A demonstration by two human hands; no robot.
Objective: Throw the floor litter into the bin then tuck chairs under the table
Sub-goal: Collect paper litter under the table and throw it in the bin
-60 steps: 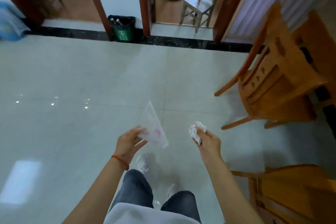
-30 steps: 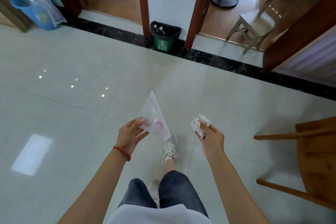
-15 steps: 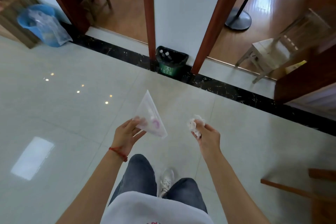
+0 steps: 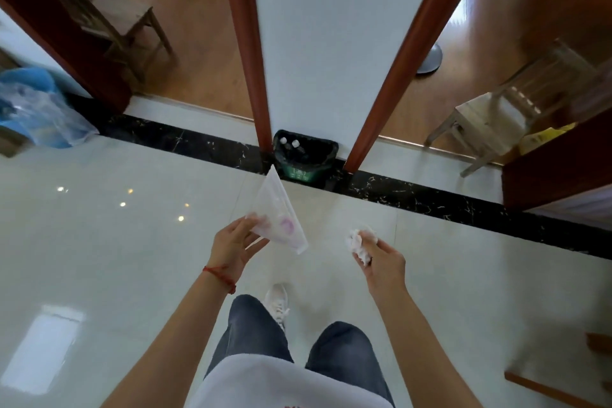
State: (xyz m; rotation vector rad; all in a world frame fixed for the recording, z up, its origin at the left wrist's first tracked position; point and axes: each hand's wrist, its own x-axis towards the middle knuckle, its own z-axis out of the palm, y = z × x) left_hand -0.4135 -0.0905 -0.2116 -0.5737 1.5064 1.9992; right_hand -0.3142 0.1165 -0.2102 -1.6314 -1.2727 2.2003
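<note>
- Bin (image 4: 306, 159) — green body, black liner, sits against the white wall strip between two door posts, at 12 o'clock from your hands, a shade toward 11 from your right one. Bottle tops show inside; its mouth is open.
- Left hand (image 4: 233, 247) pinches a corner of a clear wrapper (image 4: 278, 219) between thumb and fingers, the other fingers loose. Wrapper's long axis runs up toward 12, and its tip overlaps the bin's near rim in the view; it is plainly still short of the bin.
- Right hand (image 4: 381, 258) is closed on a crumpled tissue (image 4: 359, 242), held at the fingertips, wad pointing toward 11.
- Both hands are near level with each other; left looks slightly nearer the bin's line, right is offset to 3 o'clock of it.
- Judgement: litter not yet dropped; you likely need a further step forward, then bring both hands over the mouth.
- Risk: a light wrapper may drift wide if let go early.
- Chair leg (image 4: 546, 389) shows at 4 o'clock; tucking is yet to come.
</note>
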